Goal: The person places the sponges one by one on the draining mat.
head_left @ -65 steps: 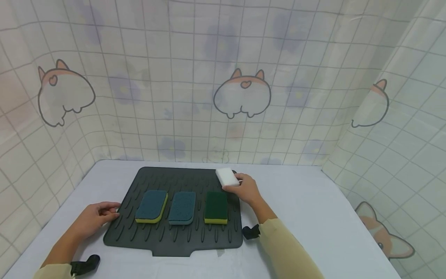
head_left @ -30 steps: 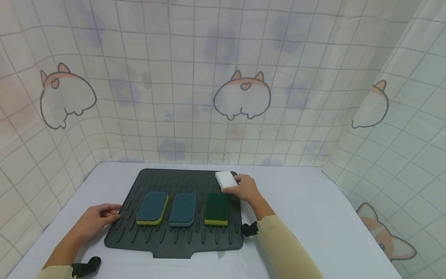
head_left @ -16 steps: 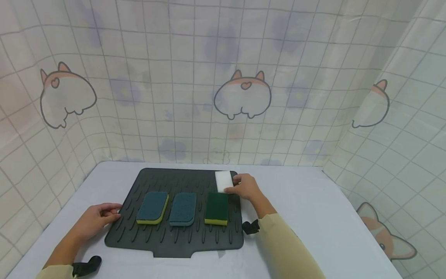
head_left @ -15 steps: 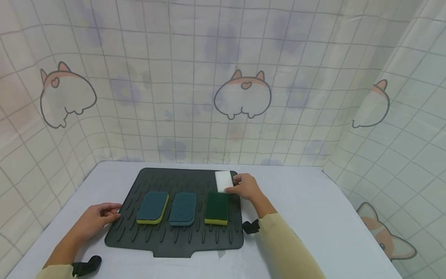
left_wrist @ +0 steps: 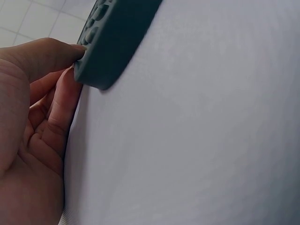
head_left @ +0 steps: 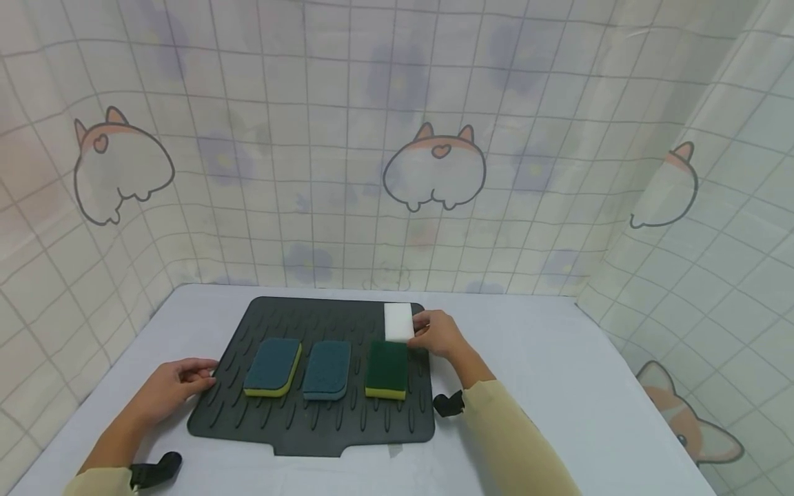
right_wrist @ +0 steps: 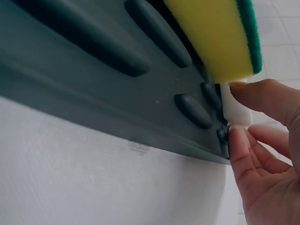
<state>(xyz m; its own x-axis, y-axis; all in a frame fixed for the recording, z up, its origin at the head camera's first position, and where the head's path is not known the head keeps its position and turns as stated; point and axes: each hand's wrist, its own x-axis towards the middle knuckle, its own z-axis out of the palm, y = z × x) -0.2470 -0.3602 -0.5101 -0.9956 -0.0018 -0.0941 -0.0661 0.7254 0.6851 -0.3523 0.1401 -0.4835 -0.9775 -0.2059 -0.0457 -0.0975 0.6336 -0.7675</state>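
Note:
My left hand (head_left: pixel 170 389) pinches the left edge of a dark grey ribbed drying mat (head_left: pixel 279 434); the left wrist view shows the thumb on top of the mat's edge (left_wrist: pixel 110 47). At the mat's back right corner lies a white sponge (head_left: pixel 398 320), with my right hand (head_left: pixel 440 334) at its right side. Up close, the right thumb and fingertips hold that white sponge (right_wrist: pixel 234 105) by its side, low over the ribs. Just in front of it sits a yellow sponge with a dark green scouring top (head_left: pixel 387 362).
Also on the mat are a blue-topped yellow sponge (head_left: pixel 273 365) at left and an all-blue sponge (head_left: pixel 327 365) in the middle. A white cloth (head_left: pixel 546 386) covers the table. Patterned curtains (head_left: pixel 335 172) enclose its back and sides.
The white sponge has turned from slanted to nearly straight and come down onto the mat's corner, the right hand moving with it. The left hand keeps its place at the mat's edge.

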